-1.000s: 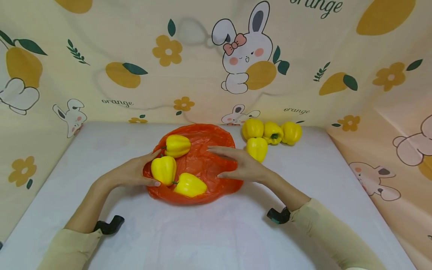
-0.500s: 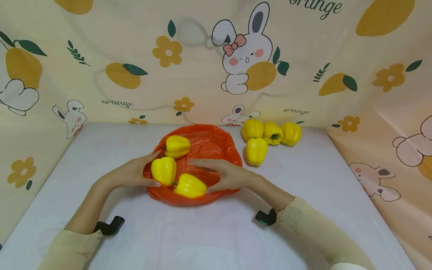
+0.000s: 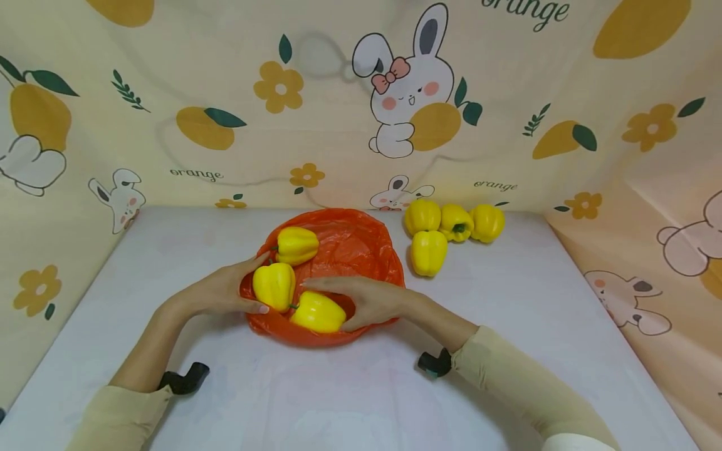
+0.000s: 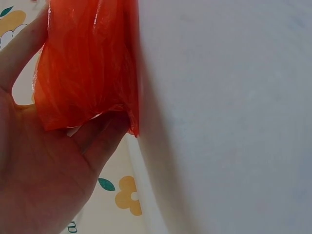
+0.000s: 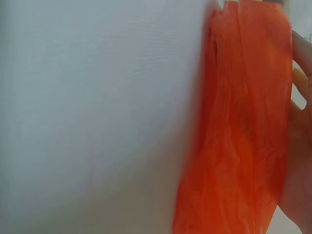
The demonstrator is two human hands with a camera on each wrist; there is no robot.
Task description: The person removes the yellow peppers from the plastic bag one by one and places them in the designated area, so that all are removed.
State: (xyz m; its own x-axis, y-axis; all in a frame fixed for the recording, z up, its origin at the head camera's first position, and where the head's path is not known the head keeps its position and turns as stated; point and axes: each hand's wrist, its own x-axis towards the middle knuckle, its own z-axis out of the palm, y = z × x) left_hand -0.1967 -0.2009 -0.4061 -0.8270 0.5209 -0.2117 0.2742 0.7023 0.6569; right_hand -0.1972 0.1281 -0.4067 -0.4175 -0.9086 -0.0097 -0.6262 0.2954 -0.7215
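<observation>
An orange-red plastic bag (image 3: 361,241) lies with its mouth spread wide, a thin film with a gathered rim. Inside are three yellow bell peppers: one at the back left (image 3: 297,245), one at the left (image 3: 274,287) and one at the front (image 3: 319,312). My left hand (image 3: 222,289) holds the bag's left side, thumb at the near rim; the left wrist view shows this hand (image 4: 53,165) around the film. Inside the bag, my right hand (image 3: 369,302) spans the front pepper, its fingers stretched behind it and its thumb at its right end.
Behind the bag to the right, several yellow bell peppers (image 3: 429,252) sit in a cluster on the white tabletop (image 3: 338,401). A printed cloth (image 3: 333,138) hangs along the back and sides. A black device (image 3: 185,378) is on each wrist.
My right hand has moved left and toward me, from the bag's right rim to the front pepper. The left hand, the bag's left side and the peppers have stayed put.
</observation>
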